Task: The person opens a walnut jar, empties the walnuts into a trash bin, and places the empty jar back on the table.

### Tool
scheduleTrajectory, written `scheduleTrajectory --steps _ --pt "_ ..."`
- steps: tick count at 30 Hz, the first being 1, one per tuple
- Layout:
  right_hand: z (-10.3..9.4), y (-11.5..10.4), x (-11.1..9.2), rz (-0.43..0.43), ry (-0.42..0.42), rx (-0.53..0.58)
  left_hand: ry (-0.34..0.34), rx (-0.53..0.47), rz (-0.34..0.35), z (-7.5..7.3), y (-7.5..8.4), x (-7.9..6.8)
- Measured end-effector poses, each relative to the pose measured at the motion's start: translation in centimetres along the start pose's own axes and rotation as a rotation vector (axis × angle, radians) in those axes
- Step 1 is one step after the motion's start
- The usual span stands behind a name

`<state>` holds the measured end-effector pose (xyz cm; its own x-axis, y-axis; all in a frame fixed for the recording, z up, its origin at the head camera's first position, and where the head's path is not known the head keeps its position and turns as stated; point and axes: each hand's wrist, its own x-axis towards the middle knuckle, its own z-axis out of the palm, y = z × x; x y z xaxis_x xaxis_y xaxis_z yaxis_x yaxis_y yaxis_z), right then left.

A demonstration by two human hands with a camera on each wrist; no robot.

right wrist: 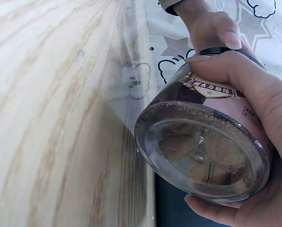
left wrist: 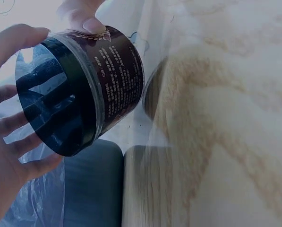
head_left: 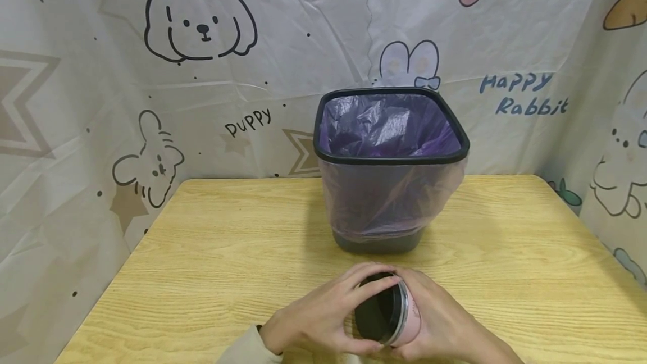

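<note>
A clear plastic jar [right wrist: 209, 156] with a pink and dark brown label is tilted between both hands over the table. Through its transparent base, in the right wrist view, brown biscuit-like pieces show inside. The glossy black lid [head_left: 371, 313] faces left and sits on the jar's mouth. My left hand [head_left: 326, 308] grips the lid's rim, thumb on one side and fingers on the other. Around the labelled body, my right hand [head_left: 440, 313] holds the jar, with its thumb [right wrist: 226, 68] along the label. In the head view the right fingers are partly hidden.
Behind the hands stands a dark bin [head_left: 376, 246] with a black rim, lined with a purple plastic bag [head_left: 389, 201]. The wooden table [head_left: 217, 251] reaches back to a pale cloth backdrop [head_left: 303, 60] printed with cartoon animals.
</note>
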<state>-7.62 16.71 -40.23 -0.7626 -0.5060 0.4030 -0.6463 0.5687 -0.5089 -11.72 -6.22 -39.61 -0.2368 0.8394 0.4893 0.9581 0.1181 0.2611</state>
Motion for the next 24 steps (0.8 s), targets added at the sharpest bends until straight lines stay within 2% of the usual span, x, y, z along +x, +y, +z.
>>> scheduleTrajectory --steps 4,13,24 --pt "-0.01 0.02 0.02 -0.015 0.002 -0.007 -0.011 -0.009 -0.029 -0.01 0.05 -0.11" --pt "-0.07 0.16 0.01 -0.015 -0.005 -0.009 -0.03 0.009 -0.047 -0.03 0.3 -0.16" --pt "0.08 0.18 0.04 -0.029 0.02 -0.041 -0.03 0.005 -0.122 -0.07 0.53 -0.31"
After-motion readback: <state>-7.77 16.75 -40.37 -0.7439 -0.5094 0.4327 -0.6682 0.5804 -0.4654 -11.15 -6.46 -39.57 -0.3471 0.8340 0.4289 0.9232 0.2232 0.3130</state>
